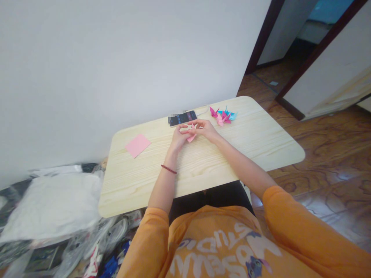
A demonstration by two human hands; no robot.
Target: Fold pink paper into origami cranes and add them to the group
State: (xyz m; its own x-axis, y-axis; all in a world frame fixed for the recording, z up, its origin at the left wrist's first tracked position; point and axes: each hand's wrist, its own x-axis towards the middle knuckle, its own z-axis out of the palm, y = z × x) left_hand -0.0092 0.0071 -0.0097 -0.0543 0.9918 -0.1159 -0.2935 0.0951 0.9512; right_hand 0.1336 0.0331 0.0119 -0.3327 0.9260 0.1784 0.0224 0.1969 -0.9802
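Between my two hands is a pale pink origami crane, partly covered by my fingers. My left hand grips its left side with the fingers closed. From the right, my right hand pinches the same folded paper. Just beyond the hands lies a dark phone with its screen lit. To the right sits a small cluster of finished origami cranes in magenta, pink and blue. A flat square of pink paper rests on the left part of the table.
The light wood table stands against a white wall. A white cable runs from the phone. On the floor at the left are a white bag and plastic-wrapped items. A doorway opens at the upper right.
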